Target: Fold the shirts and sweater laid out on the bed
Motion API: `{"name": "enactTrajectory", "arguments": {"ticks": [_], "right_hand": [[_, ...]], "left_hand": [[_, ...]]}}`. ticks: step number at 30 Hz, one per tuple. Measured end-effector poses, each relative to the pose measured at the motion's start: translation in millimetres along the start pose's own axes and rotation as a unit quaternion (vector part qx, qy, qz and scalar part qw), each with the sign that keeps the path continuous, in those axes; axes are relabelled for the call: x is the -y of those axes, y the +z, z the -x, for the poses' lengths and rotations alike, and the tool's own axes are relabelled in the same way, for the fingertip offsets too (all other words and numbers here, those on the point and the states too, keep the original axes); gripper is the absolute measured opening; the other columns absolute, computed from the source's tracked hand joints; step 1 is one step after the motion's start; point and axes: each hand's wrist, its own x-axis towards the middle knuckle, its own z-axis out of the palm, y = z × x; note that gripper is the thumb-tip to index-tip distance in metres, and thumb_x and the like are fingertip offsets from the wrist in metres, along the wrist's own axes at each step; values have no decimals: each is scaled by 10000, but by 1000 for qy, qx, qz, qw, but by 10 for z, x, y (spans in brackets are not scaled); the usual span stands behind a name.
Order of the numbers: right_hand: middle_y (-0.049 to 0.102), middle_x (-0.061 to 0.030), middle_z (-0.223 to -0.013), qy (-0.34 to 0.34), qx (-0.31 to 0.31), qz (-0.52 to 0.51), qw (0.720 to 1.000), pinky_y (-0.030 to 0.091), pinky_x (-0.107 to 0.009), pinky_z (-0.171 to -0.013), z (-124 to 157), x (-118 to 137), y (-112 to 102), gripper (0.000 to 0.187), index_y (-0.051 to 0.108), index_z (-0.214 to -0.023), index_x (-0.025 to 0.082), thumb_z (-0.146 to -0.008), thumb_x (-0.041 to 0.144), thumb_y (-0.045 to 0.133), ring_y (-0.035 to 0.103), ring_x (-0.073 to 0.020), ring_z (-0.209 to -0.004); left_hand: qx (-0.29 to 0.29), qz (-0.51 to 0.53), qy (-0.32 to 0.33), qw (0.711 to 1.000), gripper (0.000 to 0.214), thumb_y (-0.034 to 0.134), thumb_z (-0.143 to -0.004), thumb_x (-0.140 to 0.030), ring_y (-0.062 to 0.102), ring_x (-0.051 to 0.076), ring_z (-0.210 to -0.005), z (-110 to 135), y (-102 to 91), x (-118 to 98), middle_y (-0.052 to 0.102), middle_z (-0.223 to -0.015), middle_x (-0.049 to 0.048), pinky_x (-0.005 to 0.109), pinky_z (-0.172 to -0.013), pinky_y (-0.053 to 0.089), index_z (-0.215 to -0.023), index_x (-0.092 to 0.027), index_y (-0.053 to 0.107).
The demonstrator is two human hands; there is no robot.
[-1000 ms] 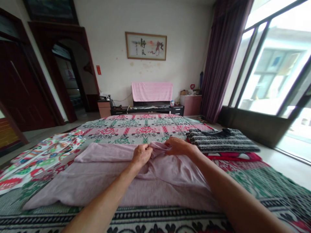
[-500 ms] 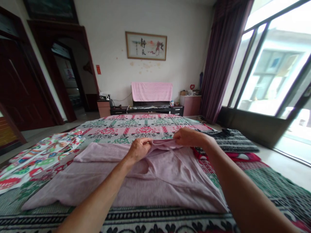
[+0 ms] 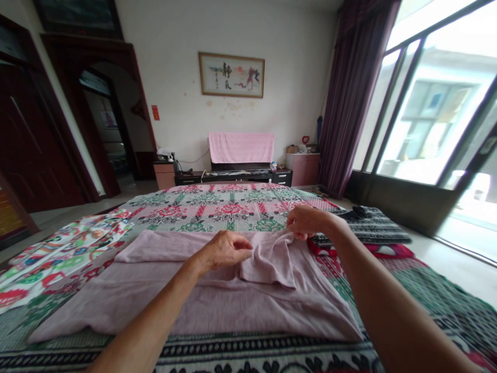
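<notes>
A pale pink shirt (image 3: 233, 311) lies spread across the patterned bedspread (image 3: 229, 197), its far edge folded over toward me. My right hand (image 3: 306, 221) pinches the cloth near the shirt's far right corner. Just left of it, a folded-back sleeve-like flap (image 3: 269, 261) lies loosely on the shirt with soft creases. My left hand (image 3: 227, 250) hovers over the middle of the shirt, beside that flap, thumb and fingers apart with nothing between them. Whether its fingertips brush the cloth is hard to tell.
Colourful printed white cloth (image 3: 70, 254) lies at the left. Folded black-and-white knitwear (image 3: 368, 225) rests on a red folded cloth (image 3: 388, 250) at the right. Beyond the bed stands a low black cabinet (image 3: 281, 177) below a pink towel (image 3: 240, 147).
My left hand has let go of the cloth and come slightly nearer and lower. The lifted flap has dropped onto the shirt. My right hand has moved a little right, still pinching.
</notes>
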Motion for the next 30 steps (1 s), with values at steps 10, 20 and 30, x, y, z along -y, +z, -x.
{"name": "enactTrajectory", "arguments": {"ticks": [10, 20, 30], "right_hand": [[719, -136, -993, -48, -157, 169, 972, 455, -248, -807, -315, 50, 331, 343, 726, -983, 115, -751, 44, 483, 651, -219, -977], [652, -235, -1125, 90, -107, 163, 977, 507, -341, -799, -208, 167, 341, 382, 664, -1126, 71, -776, 150, 534, 625, -301, -1064], [678, -252, -1046, 64, -80, 169, 980, 498, -323, -848, -434, -37, 541, 326, 693, -1045, 24, -752, 80, 561, 631, -295, -1066]], "left_hand": [[133, -104, 91, 982, 279, 587, -707, -231, 645, 165, -805, 51, 210, -80, 734, -893, 42, 229, -733, 461, -922, -180, 758], [-65, -236, -40, 969, 302, 516, -750, -180, 658, 223, -881, 5, -88, 310, 736, -958, 68, 302, -814, 464, -942, -203, 749], [2, -275, -63, 959, 191, 564, -702, -148, 641, 219, -867, 58, -95, 446, 721, -865, 62, 285, -780, 452, -758, -203, 738]]}}
